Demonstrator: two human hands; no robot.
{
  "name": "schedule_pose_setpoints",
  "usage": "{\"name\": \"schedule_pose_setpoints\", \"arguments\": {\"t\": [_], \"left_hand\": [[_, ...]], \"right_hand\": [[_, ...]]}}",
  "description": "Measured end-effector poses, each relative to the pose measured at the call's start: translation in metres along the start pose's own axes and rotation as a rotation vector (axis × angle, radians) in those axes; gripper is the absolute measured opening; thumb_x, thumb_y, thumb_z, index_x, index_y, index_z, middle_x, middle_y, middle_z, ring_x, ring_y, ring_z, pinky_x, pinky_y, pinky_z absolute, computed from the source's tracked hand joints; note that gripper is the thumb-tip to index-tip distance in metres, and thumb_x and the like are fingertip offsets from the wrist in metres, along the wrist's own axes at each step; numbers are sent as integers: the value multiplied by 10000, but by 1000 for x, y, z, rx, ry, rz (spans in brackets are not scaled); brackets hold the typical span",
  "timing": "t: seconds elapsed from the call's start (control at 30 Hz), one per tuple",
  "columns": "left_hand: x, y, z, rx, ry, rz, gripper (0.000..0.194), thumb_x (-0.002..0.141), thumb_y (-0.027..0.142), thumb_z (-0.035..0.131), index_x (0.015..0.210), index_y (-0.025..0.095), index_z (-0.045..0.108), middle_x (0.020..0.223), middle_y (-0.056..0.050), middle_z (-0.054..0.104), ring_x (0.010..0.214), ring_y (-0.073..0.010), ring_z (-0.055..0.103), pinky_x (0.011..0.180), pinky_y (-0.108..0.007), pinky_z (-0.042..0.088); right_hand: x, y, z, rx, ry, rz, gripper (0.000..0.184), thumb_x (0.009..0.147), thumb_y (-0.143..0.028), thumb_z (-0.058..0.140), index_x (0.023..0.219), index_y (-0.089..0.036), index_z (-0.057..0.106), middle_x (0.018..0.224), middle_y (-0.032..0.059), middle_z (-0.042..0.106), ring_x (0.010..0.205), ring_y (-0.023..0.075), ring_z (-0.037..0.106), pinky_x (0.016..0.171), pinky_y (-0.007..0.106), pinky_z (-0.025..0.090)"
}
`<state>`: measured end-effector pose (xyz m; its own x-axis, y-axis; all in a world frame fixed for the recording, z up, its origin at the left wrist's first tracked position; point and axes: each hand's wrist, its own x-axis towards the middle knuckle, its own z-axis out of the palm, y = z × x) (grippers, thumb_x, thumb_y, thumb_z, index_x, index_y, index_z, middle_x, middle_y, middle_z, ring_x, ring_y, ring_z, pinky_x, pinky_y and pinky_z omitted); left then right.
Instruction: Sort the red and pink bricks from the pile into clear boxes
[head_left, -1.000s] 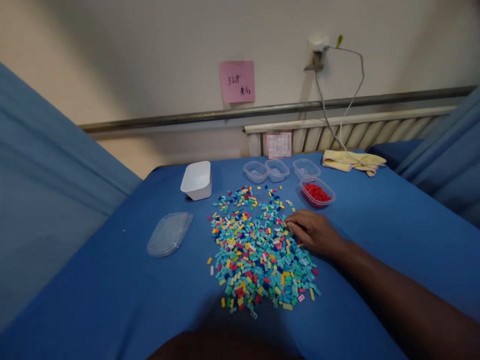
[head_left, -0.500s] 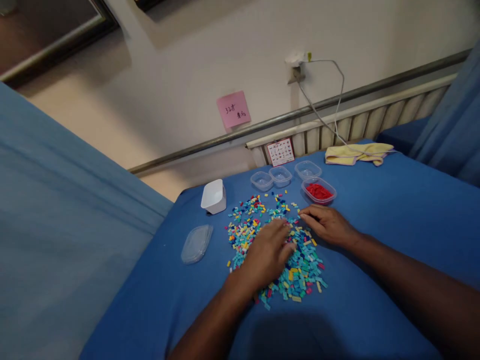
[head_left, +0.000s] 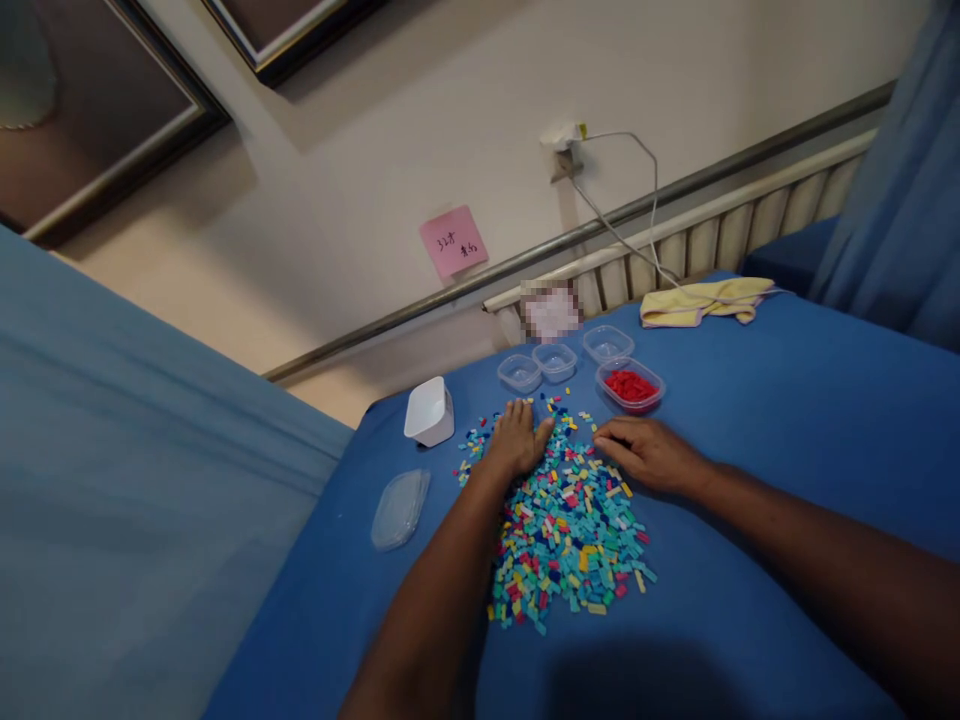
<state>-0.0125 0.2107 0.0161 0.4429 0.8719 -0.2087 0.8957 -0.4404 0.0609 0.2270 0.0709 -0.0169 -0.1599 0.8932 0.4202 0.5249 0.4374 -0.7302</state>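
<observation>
A heap of small coloured bricks (head_left: 570, 530), mostly turquoise with yellow, red and white ones, is spread on the blue table (head_left: 750, 480). My left hand (head_left: 517, 440) lies flat and open on the far left part of the heap, fingers stretched toward the back. My right hand (head_left: 645, 452) rests on the heap's right edge with fingers curled down onto the bricks; what they pinch, if anything, is hidden. A clear tub of red bricks (head_left: 630, 385) stands just beyond my right hand.
Three empty clear tubs (head_left: 556, 361) stand in a row at the back. A white box (head_left: 430, 410) and a clear lid (head_left: 400, 508) lie to the left. A yellow cloth (head_left: 701, 300) with a cable lies back right. Blue fabric rises on both sides.
My left hand came in over the heap and has slid from its middle to its far left part. My right hand stayed at the right edge. The view tilted and swung.
</observation>
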Motion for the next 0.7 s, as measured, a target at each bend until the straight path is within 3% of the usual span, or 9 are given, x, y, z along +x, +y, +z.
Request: {"name": "schedule_pose_setpoints", "arguments": {"t": [0.27, 0.43, 0.5, 0.57, 0.63, 0.7], "left_hand": [[-41, 38, -1, -18, -60, 104, 1017, 1056, 804, 94, 1776, 96, 205, 1839, -152, 70, 1723, -333, 1, 1395, -592, 16], [-74, 43, -3, -66, -89, 252, 922, 1080, 789, 164, 1783, 197, 237, 1839, -101, 125, 1726, -310, 43, 1392, -612, 0], [-80, 33, -10, -105, -86, 330, 831, 1107, 744, 233, 1764, 243, 313, 1828, -83, 209, 1719, -304, 145, 1396, -605, 63], [-77, 14, -23, -126, 2, 320, 693, 1132, 650, 333, 1683, 260, 487, 1768, -74, 397, 1660, -290, 344, 1387, -525, 213], [-64, -12, -39, -109, 135, 138, 518, 1131, 504, 439, 1512, 248, 679, 1584, -68, 644, 1466, -252, 599, 1247, -366, 449], [-46, -39, -54, -32, 206, -98, 434, 1122, 352, 437, 1373, 224, 766, 1403, -74, 763, 1288, -246, 711, 1099, -330, 538]], "right_hand": [[-2, 3, 1, 16, -13, 5, 308, 1096, -379, 517, 976, -217, 751, 907, 35, 766, 826, 204, 680, 784, 338, 486], [-3, 3, 1, 45, 0, 20, 317, 1091, -387, 524, 970, -218, 763, 927, 40, 782, 842, 208, 696, 798, 346, 499], [-3, 2, 1, 52, 0, 34, 326, 1088, -395, 527, 961, -222, 773, 916, 36, 788, 828, 206, 696, 789, 345, 502], [-2, 2, 1, 56, -2, 51, 330, 1083, -400, 532, 955, -225, 780, 897, 30, 790, 808, 202, 694, 775, 340, 504], [-2, 3, 1, 63, -7, 61, 329, 1077, -401, 537, 950, -226, 785, 890, 28, 791, 797, 201, 697, 765, 337, 505], [-1, 4, 1, 73, -10, 70, 320, 1071, -400, 546, 948, -229, 786, 896, 29, 794, 799, 203, 703, 760, 335, 507]]}}
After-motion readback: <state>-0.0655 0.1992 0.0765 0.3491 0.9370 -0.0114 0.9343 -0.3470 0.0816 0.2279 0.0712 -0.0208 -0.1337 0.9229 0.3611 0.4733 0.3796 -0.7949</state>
